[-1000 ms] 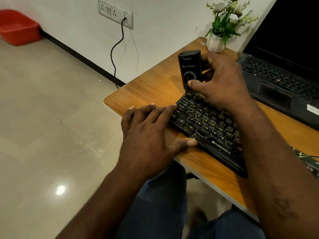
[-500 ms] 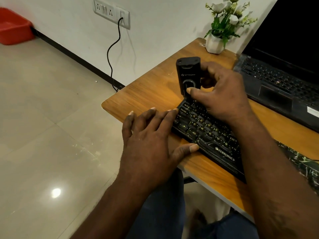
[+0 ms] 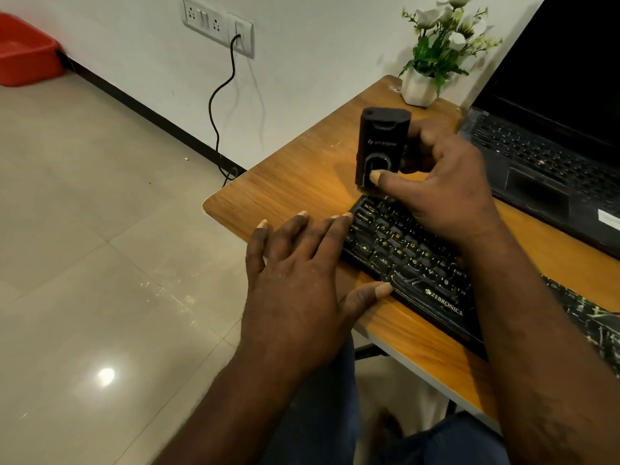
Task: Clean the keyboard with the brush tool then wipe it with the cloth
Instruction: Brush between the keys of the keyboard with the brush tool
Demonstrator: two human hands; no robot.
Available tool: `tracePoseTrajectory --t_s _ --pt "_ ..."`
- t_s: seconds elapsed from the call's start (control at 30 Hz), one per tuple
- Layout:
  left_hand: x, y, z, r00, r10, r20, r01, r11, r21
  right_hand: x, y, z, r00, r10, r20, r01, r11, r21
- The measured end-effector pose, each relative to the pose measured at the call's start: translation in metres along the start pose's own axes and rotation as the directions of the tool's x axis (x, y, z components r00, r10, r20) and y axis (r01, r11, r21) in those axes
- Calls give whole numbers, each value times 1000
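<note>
Right hand [image 3: 446,196] pinches the upright brush [image 3: 380,146] at the keyboard's [image 3: 412,263] 11 o'clock corner. Left hand [image 3: 302,280], spread flat, touches its 9 o'clock end.

hands: left hand [image 3: 302,290] and right hand [image 3: 446,196] are left bare | arms: 2 forearms [image 3: 536,347] are left uncovered | legs: blue trousers [image 3: 318,424] are worn

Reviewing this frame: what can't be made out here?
Head view only.
1. Bristles of the brush tool: blurred and partly behind the thumb of the right hand.
2. Right part of the keyboard: covered by the right forearm.
3. Dark patterned mat: cut off by the right edge; what it is, cannot tell.
</note>
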State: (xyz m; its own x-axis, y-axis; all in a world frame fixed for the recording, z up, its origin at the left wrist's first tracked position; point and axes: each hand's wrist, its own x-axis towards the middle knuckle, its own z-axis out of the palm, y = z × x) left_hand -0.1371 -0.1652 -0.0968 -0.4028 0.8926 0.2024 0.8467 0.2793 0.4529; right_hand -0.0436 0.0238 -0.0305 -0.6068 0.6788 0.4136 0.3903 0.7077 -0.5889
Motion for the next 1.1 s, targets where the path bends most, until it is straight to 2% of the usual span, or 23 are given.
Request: tracePoseTrajectory --t_s 0.07,0.13,0.2,0.27,0.33,0.4,0.47,0.6,0.7,0.77,0.83,0.9,0.97,1.1 --pt "0 0 0 1000 -3 -2 2 1000 -2 -1 0 3 1000 -19 14 20 997 -70" --pt "1 0 0 1000 -4 -2 4 1000 -12 1 -1 6 997 -23 -69 12 986 -164" --pt "1 0 0 1000 -3 1 3 1000 -7 2 -1 4 994 -18 -108 4 992 -123" --pt "0 0 0 1000 -2 0 2 1000 -2 1 -1 3 998 -28 -49 25 998 -57" --pt "0 0 -1 1000 -3 -2 3 1000 0 -1 -2 5 998 -61 -8 60 991 -116" --pt "1 1 -1 1000 -4 -3 4 1000 2 1 -3 8 995 -64 -72 49 980 -193" --pt "0 1 -1 1000 -6 -4 6 1000 7 3 -3 6 992 -53 -118 32 984 -175" --pt "0 0 0 1000 -10 -7 10 1000 5 0 -2 4 998 -18 -55 11 991 -133" --pt "0 1 0 1000 -13 -5 13 1000 8 4 2 1 984 54 -171 -84 981 -176" --pt "0 2 -1 1000 -17 -5 17 1000 3 6 7 -3 978 102 -180 -119 989 -84" --pt "0 3 -1 1000 -19 -5 19 1000 -2 5 8 -4 981 153 -120 -151 988 28" --pt "0 3 -2 1000 -20 -4 20 1000 -2 5 11 -3 978 168 -123 -169 986 -1" --pt "0 3 -2 1000 -21 -3 21 1000 -1 7 12 -3 967 172 -185 -190 979 -79" --pt "0 3 -2 1000 -17 -2 17 1000 -8 5 10 -6 968 211 -139 -197 974 108"
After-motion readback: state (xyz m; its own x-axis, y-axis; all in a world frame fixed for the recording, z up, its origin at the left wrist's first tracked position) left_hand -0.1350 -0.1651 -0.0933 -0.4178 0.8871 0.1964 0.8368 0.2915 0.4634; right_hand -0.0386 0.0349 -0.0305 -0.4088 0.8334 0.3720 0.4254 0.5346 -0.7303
